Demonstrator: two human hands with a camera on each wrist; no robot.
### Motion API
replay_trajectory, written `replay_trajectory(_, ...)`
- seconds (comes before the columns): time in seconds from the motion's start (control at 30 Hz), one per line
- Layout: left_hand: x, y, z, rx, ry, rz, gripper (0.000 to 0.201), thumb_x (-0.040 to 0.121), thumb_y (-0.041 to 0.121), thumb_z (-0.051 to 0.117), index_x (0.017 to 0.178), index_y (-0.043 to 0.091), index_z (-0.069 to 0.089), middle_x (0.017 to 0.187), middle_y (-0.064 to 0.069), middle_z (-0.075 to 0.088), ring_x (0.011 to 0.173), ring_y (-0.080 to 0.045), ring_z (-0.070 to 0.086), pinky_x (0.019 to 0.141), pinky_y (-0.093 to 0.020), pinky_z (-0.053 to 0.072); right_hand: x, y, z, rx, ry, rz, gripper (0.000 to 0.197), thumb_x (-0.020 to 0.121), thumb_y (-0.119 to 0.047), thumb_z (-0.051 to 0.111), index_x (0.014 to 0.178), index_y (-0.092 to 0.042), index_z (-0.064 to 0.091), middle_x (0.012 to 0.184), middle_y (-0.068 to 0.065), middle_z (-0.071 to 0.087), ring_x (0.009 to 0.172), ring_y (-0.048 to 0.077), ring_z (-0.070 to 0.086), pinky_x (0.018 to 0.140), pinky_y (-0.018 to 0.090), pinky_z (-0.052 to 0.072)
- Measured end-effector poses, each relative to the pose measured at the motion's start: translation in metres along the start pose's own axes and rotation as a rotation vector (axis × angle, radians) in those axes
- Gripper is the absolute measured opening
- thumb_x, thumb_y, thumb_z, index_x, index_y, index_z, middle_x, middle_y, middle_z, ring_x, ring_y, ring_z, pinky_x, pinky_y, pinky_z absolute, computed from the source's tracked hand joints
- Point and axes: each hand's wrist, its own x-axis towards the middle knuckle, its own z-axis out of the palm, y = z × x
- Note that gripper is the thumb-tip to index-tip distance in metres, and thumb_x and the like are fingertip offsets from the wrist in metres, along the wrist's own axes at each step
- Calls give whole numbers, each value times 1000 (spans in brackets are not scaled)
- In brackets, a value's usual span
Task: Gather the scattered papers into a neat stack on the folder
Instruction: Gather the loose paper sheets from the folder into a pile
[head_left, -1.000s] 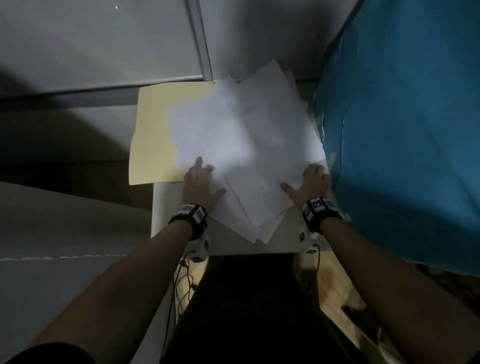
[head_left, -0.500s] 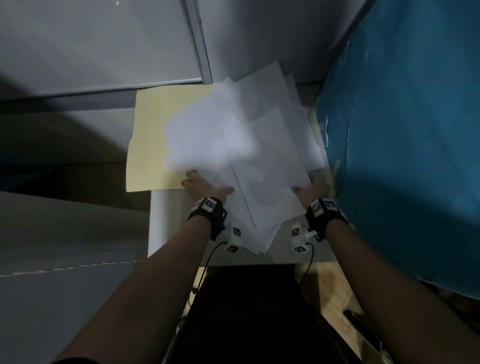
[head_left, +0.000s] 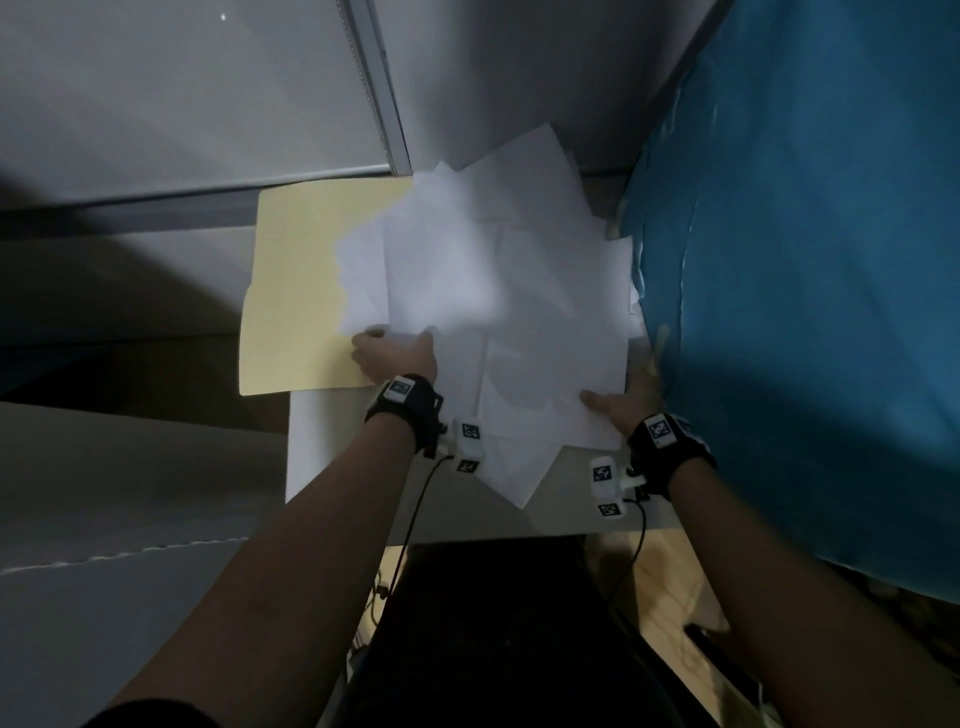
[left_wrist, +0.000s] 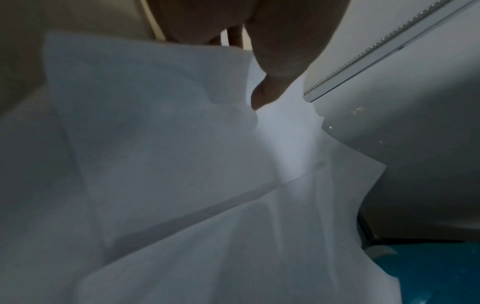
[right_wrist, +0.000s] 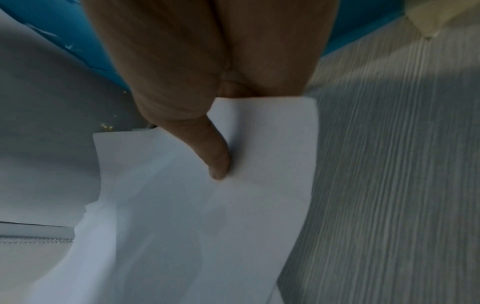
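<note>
Several loose white papers (head_left: 493, 291) lie fanned in an uneven pile, partly over a pale yellow folder (head_left: 296, 291) on a small white table (head_left: 332, 447). My left hand (head_left: 395, 353) grips the pile's near left edge, thumb (left_wrist: 262, 96) on top of the papers (left_wrist: 182, 164). At the near right edge my right hand (head_left: 628, 400) pinches the papers (right_wrist: 233, 226), with its thumb (right_wrist: 215, 160) pressed on the top sheet and the fingers hidden underneath. The sheets point in different directions and some overhang the table's near edge.
A large blue fabric-covered mass (head_left: 805, 260) presses close along the table's right side. A grey wall with a metal strip (head_left: 374, 88) stands right behind the papers. A grey surface (head_left: 104, 493) lies lower left, wood floor (head_left: 660, 582) below.
Both hands lay flat on the pile before; now they grip its near edges with fingers tucked under. The papers have shifted and the top sheets have risen a little.
</note>
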Motion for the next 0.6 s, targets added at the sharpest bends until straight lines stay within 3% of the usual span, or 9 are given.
replay_trajectory(0.1, 10, 14, 4, -16, -147, -94, 81, 73, 31, 98, 132, 9, 49, 122, -10, 63, 103, -30, 67, 90, -37, 59, 0, -1, 5, 8, -4, 9, 57, 78, -7, 86, 129, -1, 61, 115, 5, 65, 96, 21, 61, 87, 31, 50)
replay_trajectory(0.2, 16, 24, 11, -9, -305, -152, 86, 67, 42, 99, 136, 10, 58, 121, -7, 71, 105, -32, 70, 100, -43, 60, 1, -3, 10, -13, -36, 1, 51, 81, -8, 83, 128, 0, 64, 121, 15, 69, 96, 23, 63, 85, 32, 52)
replay_trajectory(0.27, 21, 25, 17, -17, -362, -162, 90, 62, 45, 98, 137, 8, 64, 120, -11, 77, 105, -36, 74, 99, -48, 62, 1, -5, 15, -50, -58, -1, 47, 83, -7, 81, 127, -1, 65, 124, 16, 69, 103, 27, 66, 88, 35, 53)
replay_trajectory(0.37, 20, 28, 23, -12, -429, -126, 74, 67, 39, 97, 130, 11, 70, 114, -11, 78, 101, -35, 76, 94, -49, 64, 1, -6, 20, -58, -49, 5, 46, 82, -4, 80, 126, -1, 66, 123, 17, 69, 109, 33, 67, 94, 38, 53)
replay_trajectory(0.5, 19, 31, 23, -89, -409, -45, 30, 84, 13, 85, 111, 16, 71, 105, -10, 76, 105, -37, 73, 97, -45, 62, -2, -2, 17, 60, -36, 24, 46, 82, 0, 78, 125, -1, 65, 121, 15, 69, 103, 29, 67, 92, 38, 54)
replay_trajectory(0.53, 20, 30, 19, -127, -384, -41, 33, 85, 12, 85, 113, 16, 66, 110, -11, 74, 107, -38, 72, 98, -46, 61, -2, -1, 15, 111, -23, 26, 44, 83, -2, 78, 124, -3, 65, 121, 14, 69, 100, 28, 67, 91, 38, 54)
replay_trajectory(0.6, 27, 26, 4, -227, -285, -68, 59, 78, 22, 89, 127, 11, 59, 125, -12, 71, 113, -36, 70, 105, -50, 58, -2, 0, 8, 226, 16, 24, 41, 83, -6, 80, 120, -14, 64, 118, 10, 70, 98, 27, 68, 91, 42, 56)
